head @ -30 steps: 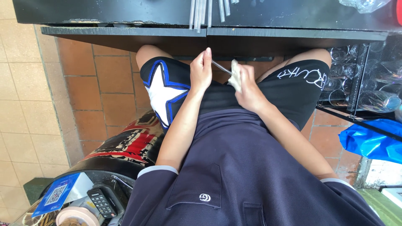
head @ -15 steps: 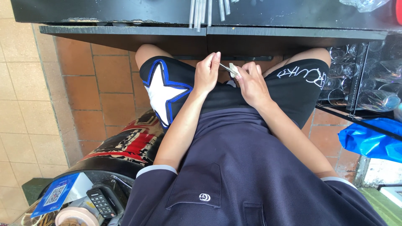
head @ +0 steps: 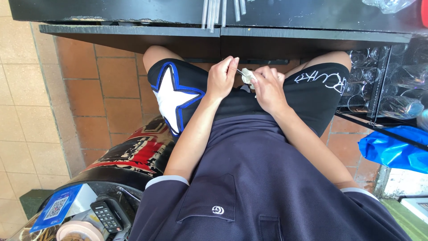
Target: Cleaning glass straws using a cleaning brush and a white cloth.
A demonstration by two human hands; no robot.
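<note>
Counter (head: 133, 33), dark and long, runs across the top of my view, and a bunch of clear straws (head: 213, 13) hangs over its near edge just above my lap. Below that edge I sit with black shorts (head: 178, 89) on, both hands working over my thighs, well under the counter's front edge.

By my judgement the work is mid-way: one clear straw (head: 241, 71) is in hand and being handled with a small white wad (head: 248, 76), while the others on the counter look untouched. How many are already done I cannot tell.

My left hand (head: 221, 80) has its fingers (head: 232, 64) pinched together on the near end of the straw. My right hand (head: 267, 87) is curled closed around the white wad, which looks crumpled and soft, perhaps tissue or wrapper; it sits touching the straw between my two hands.

The straw itself is thin, see-through and hard to make out, only a short stretch showing between the fingers.

To the right, glasses (head: 392, 105) lie in a wire rack, with a blue bag (head: 392, 149) below them.
</note>
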